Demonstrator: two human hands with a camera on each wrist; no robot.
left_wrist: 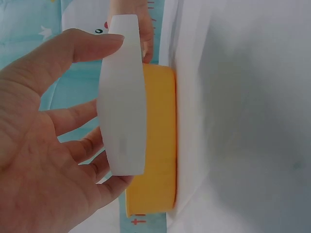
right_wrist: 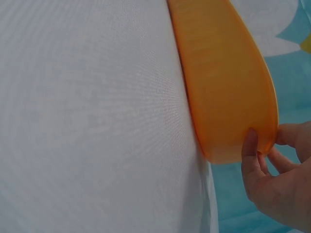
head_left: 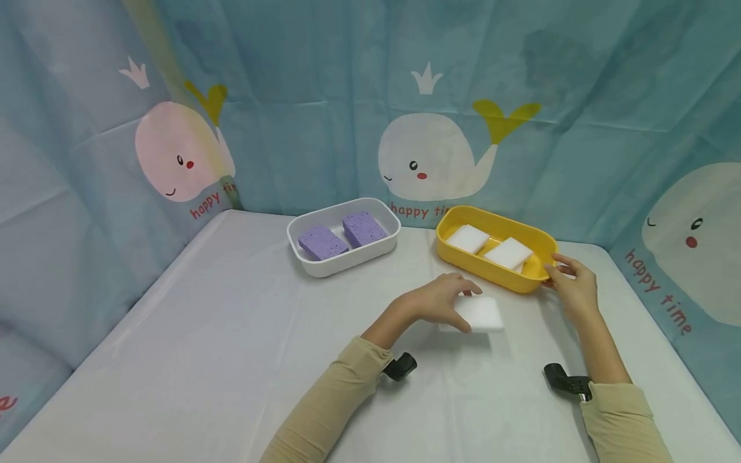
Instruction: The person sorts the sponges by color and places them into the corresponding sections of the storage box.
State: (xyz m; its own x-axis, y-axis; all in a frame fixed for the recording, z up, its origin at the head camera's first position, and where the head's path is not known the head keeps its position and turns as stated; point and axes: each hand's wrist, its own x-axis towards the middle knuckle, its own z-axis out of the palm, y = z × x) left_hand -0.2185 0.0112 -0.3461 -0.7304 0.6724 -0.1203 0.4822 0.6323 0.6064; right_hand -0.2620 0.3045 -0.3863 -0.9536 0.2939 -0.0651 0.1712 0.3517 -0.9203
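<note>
My left hand (head_left: 442, 299) grips a white sponge block (head_left: 484, 314) above the table, in front of the yellow tray. In the left wrist view the thumb and fingers hold the white block (left_wrist: 122, 97) by its opposite ends. At the yellow tray's (head_left: 483, 262) right end, my right hand (head_left: 574, 287) pinches the rim. The right wrist view shows its thumb on the outer wall of the tray (right_wrist: 223, 82) and other fingers over the rim. Inside that tray lie white blocks, one at the left (head_left: 469, 238) and a slightly raised one (head_left: 509, 253) near the middle.
Left of the yellow tray stands a white tray (head_left: 347, 262) with two purple sponges (head_left: 323, 242) in it. Both trays sit at the back of the white-covered table (head_left: 220, 360), close to a blue whale-print curtain (head_left: 301, 148).
</note>
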